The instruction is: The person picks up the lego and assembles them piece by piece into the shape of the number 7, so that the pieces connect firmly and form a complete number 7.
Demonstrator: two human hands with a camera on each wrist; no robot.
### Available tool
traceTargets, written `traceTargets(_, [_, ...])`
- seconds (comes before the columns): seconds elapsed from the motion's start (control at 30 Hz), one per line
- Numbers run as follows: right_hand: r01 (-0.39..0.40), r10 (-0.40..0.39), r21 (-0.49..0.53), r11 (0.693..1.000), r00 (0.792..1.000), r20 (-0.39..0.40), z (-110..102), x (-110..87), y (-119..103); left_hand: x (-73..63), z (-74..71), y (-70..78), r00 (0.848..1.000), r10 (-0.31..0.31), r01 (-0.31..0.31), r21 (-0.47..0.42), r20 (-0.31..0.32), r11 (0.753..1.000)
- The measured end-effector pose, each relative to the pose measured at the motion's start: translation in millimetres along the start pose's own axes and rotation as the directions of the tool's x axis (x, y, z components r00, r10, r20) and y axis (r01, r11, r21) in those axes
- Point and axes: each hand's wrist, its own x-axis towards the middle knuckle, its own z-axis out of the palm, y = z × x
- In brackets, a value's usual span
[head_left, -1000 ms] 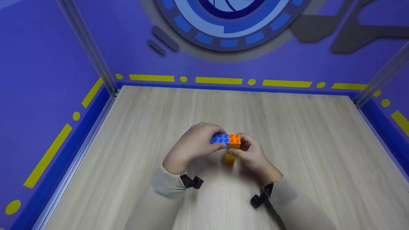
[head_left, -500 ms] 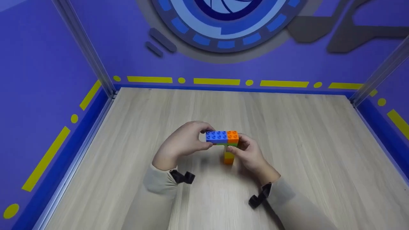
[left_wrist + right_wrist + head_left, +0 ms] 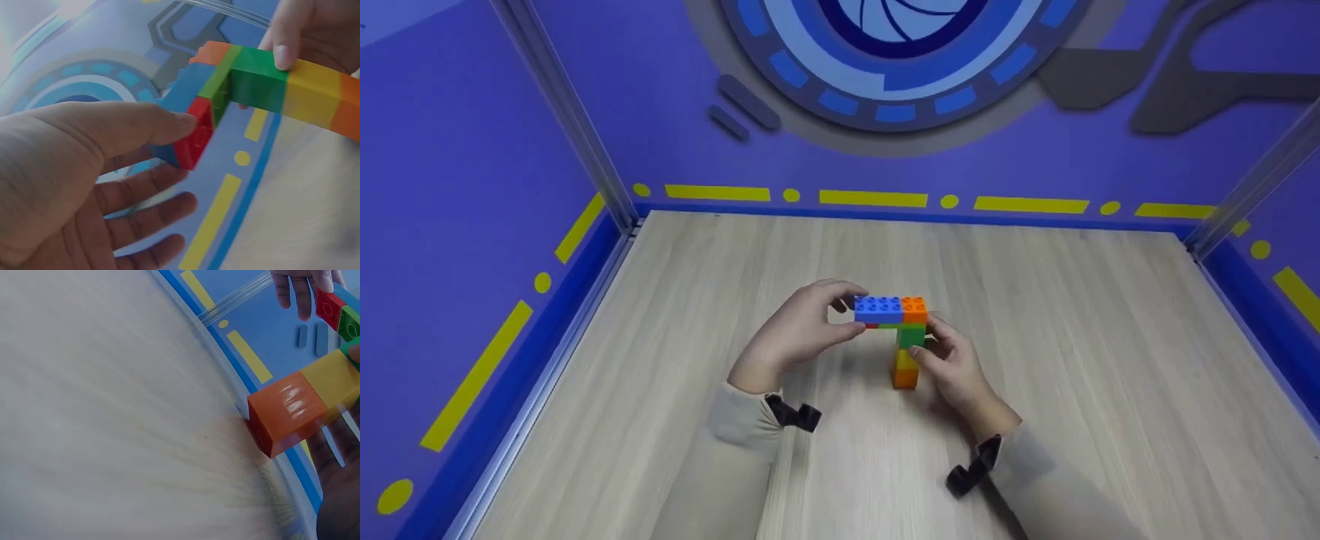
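An assembly of toy building bricks is between both hands. Its upright column has an orange brick (image 3: 905,378) at the bottom, a yellow brick (image 3: 313,93) above it and a green brick (image 3: 912,337) on top. From the column's head an arm reaches left: a light green piece (image 3: 219,84) and a red piece (image 3: 194,134) lie underneath, with a studded blue brick (image 3: 877,310) and a small orange brick (image 3: 915,310) above. My left hand (image 3: 799,330) pinches the arm's left end, thumb on the red piece. My right hand (image 3: 956,367) grips the column around the green and yellow bricks.
The assembly is over a light wood-grain table (image 3: 720,255). Blue-purple panels (image 3: 607,97) with yellow markings enclose its back and sides, joined by metal corner posts (image 3: 562,105). Black straps with clips (image 3: 795,414) sit at both wrists.
My left hand has slid left from the middle of the blue brick to its end. The assembly has tipped so that more of the column's front shows. My right hand keeps its grip.
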Motion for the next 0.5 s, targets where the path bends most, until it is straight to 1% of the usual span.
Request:
traceTargets(0.2, [-0.008,0.008,0.004,1.0,0.997,-0.081,0.3,0.9,2.3,10.2,8.9,-14.5,0.995,-0.034,0.022,-0.122,-0.094,0.992])
traceTargets(0.33, [-0.018,0.018,-0.003,1.0,0.994,-0.108,-0.8,0.1,2.5,15.2,15.2,-21.5,0.992,-0.035,0.013,-0.182,-0.118,0.983])
traceTargets(0.43, [-0.017,0.016,-0.008,1.0,0.993,-0.115,-1.0,0.5,3.2,17.7,19.6,-25.9,0.991,-0.028,0.0,-0.208,-0.131,0.978])
traceTargets(0.5, [-0.018,0.016,-0.015,1.0,0.993,-0.119,-0.5,1.6,3.8,19.1,22.2,-28.7,0.989,-0.039,0.006,-0.219,-0.146,0.976])
